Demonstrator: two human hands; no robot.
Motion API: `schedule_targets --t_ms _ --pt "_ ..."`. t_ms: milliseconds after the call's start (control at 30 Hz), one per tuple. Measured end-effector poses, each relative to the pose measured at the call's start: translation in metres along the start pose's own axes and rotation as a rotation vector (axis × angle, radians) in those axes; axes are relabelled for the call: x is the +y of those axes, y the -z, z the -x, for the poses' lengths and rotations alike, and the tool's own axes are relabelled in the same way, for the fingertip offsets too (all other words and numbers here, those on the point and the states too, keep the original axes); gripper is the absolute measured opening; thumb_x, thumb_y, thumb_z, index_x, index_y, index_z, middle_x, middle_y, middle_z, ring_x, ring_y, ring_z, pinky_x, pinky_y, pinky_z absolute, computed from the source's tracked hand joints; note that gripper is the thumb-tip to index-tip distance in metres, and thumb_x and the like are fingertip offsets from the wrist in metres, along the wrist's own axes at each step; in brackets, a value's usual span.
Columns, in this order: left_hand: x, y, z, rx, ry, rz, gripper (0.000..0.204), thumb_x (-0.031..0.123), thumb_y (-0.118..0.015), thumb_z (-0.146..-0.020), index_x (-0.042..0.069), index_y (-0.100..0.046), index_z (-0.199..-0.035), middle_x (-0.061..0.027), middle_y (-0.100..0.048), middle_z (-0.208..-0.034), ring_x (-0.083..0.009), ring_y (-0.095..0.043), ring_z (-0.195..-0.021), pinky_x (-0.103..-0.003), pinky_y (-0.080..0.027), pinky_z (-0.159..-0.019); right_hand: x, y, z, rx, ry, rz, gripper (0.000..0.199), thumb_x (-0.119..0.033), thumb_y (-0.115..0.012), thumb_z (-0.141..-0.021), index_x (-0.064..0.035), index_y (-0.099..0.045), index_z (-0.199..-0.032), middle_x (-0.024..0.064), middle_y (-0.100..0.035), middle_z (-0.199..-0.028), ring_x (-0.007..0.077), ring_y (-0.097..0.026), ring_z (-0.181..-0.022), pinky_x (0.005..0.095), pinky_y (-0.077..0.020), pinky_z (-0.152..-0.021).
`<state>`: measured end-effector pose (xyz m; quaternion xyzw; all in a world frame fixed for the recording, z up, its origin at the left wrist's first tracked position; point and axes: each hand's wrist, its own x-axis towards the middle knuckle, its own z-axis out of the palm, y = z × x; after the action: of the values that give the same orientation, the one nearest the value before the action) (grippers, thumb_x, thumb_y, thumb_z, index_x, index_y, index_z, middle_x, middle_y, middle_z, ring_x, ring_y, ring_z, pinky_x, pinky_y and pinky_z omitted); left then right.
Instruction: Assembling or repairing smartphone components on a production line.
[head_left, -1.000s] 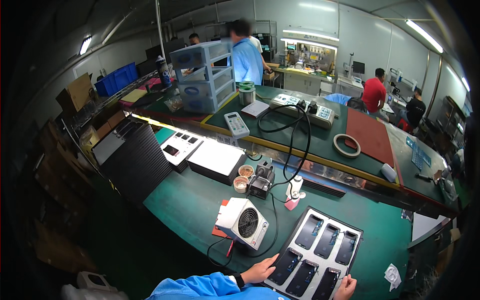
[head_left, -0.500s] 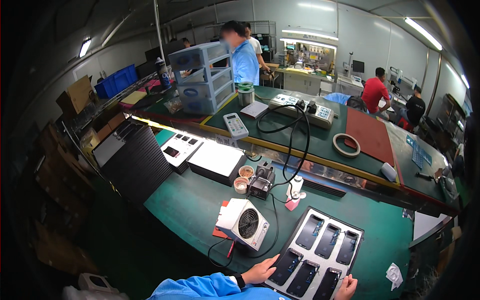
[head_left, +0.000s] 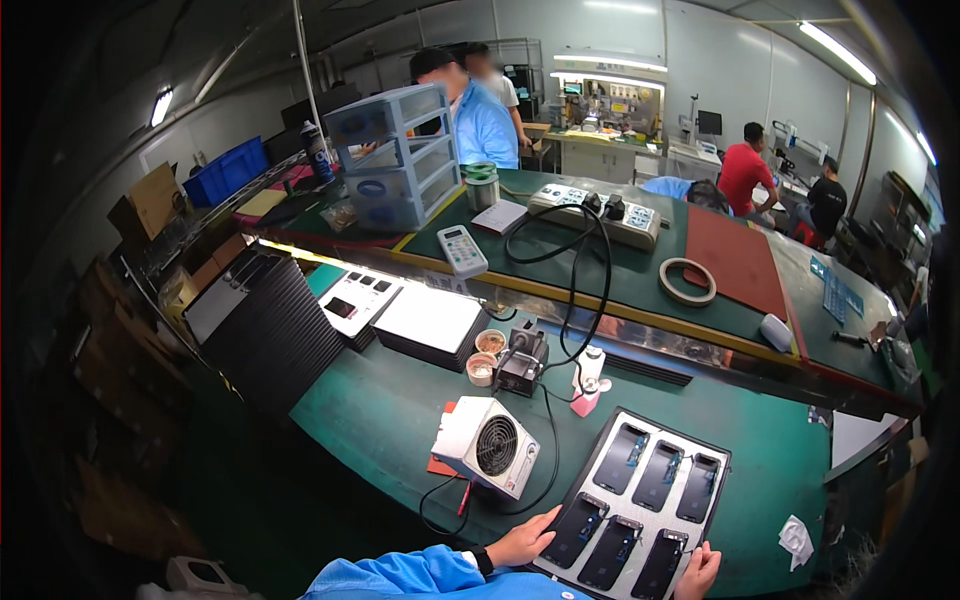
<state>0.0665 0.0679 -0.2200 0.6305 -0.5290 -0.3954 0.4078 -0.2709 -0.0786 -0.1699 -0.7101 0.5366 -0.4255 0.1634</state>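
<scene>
We see the tray of phones [head_left: 640, 505] lying on the green bench mat [head_left: 400, 420] at the near edge, right in front of the person, angled so its far end leans to the right. It holds six dark phones in two rows of three. The left hand [head_left: 522, 541] rests on the tray's near left corner, fingers [head_left: 545, 520] held together and laid flat against the rim, thumb below. The right hand [head_left: 698, 570] grips the tray's near right edge; its fingers curl loosely over the rim, though we cannot tell how the lower ones sit, since the frame cuts them off. A blue sleeve [head_left: 420, 575] covers the left forearm.

Just left of the tray stands a small white benchtop fan [head_left: 487, 447], its cable looping along the mat. Behind it sit a black soldering station [head_left: 520, 362] and two small round dishes [head_left: 485, 355]. A crumpled white wipe [head_left: 795, 538] lies right of the tray.
</scene>
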Motion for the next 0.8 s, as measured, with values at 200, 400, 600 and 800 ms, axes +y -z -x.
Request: schedule_targets --t_ms 200,400,600,800 --pt "0.0 -0.001 0.0 0.018 -0.028 -0.009 0.063 0.024 -0.047 -0.101 0.008 -0.021 -0.155 -0.0234 -0.04 -0.146 -0.0368 -0.046 -0.13 -0.037 -0.036 -0.109 0.003 0.0 0.002 -0.016 -0.044 -0.014 0.022 -0.02 -0.067 -0.094 0.0001 -0.059 -0.096 0.016 -0.059 -0.08 0.0284 -0.055 -0.073 0.0405 -0.0462 -0.068" --pt "0.006 0.002 0.0 -0.024 0.021 0.041 0.063 0.018 -0.047 -0.1 0.005 -0.019 -0.156 -0.0229 -0.038 -0.148 -0.0325 -0.04 -0.136 -0.037 -0.03 -0.114 0.001 0.002 0.002 -0.012 0.001 0.0 0.021 -0.019 -0.067 -0.094 0.0003 -0.06 -0.1 0.0155 -0.06 -0.082 0.0286 -0.057 -0.075 0.0409 -0.0471 -0.07" --pt "-0.001 -0.001 -0.001 0.01 -0.031 0.005 0.063 0.023 -0.048 -0.101 0.008 -0.021 -0.155 -0.0223 -0.041 -0.146 -0.0361 -0.046 -0.131 -0.037 -0.036 -0.11 -0.003 0.002 0.001 -0.001 0.043 0.074 0.021 -0.02 -0.063 -0.096 0.0005 -0.061 -0.099 0.0174 -0.061 -0.084 0.0318 -0.058 -0.076 0.0419 -0.0473 -0.071" --pt "0.0 0.0 0.0 0.004 -0.025 0.004 0.063 0.023 -0.047 -0.101 0.009 -0.019 -0.156 -0.0228 -0.04 -0.146 -0.0368 -0.046 -0.131 -0.038 -0.036 -0.11 -0.003 0.003 -0.001 -0.015 0.047 0.012 0.019 -0.018 -0.06 -0.098 0.0002 -0.06 -0.094 0.0179 -0.061 -0.083 0.0336 -0.057 -0.075 0.0424 -0.0469 -0.07"
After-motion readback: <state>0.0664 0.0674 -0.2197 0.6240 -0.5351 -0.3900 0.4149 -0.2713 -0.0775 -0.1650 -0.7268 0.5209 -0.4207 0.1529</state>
